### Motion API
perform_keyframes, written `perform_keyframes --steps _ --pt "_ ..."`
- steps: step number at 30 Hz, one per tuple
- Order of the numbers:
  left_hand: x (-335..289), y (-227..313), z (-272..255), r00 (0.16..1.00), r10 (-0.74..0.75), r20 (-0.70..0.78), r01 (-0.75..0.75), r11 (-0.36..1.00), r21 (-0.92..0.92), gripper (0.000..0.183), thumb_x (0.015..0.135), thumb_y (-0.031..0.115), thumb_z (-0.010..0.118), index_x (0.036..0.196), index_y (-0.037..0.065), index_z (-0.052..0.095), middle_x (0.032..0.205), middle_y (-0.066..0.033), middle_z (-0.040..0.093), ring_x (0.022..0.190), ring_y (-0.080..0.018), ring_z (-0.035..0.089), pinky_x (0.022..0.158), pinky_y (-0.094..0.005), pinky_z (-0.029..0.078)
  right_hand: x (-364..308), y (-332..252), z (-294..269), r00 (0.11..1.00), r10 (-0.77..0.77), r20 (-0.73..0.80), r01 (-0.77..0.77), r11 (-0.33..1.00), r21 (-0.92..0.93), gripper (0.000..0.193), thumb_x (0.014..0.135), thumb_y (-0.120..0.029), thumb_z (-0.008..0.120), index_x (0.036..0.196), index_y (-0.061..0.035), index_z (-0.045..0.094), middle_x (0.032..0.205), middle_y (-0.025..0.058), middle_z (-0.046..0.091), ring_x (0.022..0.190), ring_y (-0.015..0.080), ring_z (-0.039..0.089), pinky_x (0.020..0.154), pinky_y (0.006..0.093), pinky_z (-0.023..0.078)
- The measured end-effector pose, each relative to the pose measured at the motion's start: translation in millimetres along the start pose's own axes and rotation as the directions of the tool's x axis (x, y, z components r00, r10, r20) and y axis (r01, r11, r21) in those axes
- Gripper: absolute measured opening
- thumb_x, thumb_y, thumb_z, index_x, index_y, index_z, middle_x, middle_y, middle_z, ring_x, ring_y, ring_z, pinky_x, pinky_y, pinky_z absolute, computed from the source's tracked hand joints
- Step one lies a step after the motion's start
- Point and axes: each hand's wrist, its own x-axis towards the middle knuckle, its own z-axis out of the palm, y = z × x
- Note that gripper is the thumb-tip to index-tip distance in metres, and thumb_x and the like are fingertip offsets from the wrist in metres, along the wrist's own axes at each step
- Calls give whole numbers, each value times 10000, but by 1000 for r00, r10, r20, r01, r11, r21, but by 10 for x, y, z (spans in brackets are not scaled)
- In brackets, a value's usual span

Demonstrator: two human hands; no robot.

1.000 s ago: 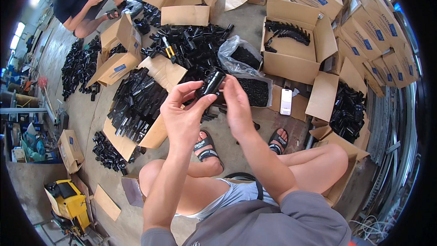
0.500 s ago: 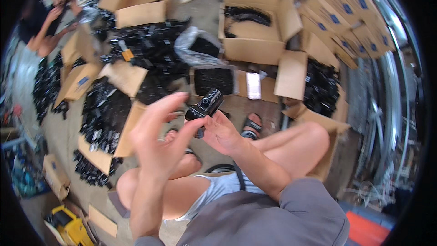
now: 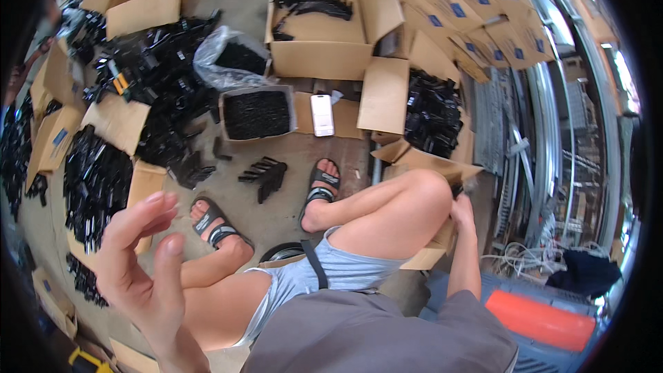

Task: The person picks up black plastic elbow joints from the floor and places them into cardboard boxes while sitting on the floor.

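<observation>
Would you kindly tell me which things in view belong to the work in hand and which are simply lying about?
Apparently in use:
dark part at the right hand, grip unclear
open carton beside it
black parts piled at left
boxed small black pieces

Apparently just lying about:
phone
white cables

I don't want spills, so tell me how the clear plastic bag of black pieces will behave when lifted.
The clear plastic bag will probably sag, as its walls look crumpled and limp. The small black pieces inside may spill if it tips, since its mouth lies open over them. Their dense heap suggests some weight.
</observation>
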Motion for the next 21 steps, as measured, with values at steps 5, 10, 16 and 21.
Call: perform_keyframes --steps 5,10,16,21 --pt "146 -164 81 997 -5 -83 6 1000 12 269 875 -97 671 1137 -40 692 1034 -136 741 923 -171 722 825 -267 561 10 481 546 967 -12 -254 10 1000 -10 385 897 -337 675 1073 4 688 1058 208 725 1038 324 687 893 434 523" --pt "207 -406 -132 976 -127 -175 122 992 -40 162 946 -12 670 1104 -35 696 921 -96 754 888 -132 724 810 -241 549 -108 -1105 -137 793 -203 -574 343 928 146 386 1011 -285 615 1237 28 613 1216 187 671 1077 287 672 943 386 519" --pt "271 -656 116 962 -274 -5 271 948 164 142 946 133 713 975 -4 735 870 -101 742 763 -123 712 709 -244 534 -1156 -3110 -292 766 -439 -469 643 532 551 212 1042 -173 581 1132 -21 698 946 48 715 836 120 664 806 263 529" --pt "310 -1216 241 866 -324 382 57 821 568 197 893 183 697 1053 76 736 1016 -132 729 932 -319 708 804 -453 554 -1802 -4244 1424 765 -635 109 518 707 481 243 968 -200 590 1099 -39 717 1026 172 741 966 281 718 856 392 548"
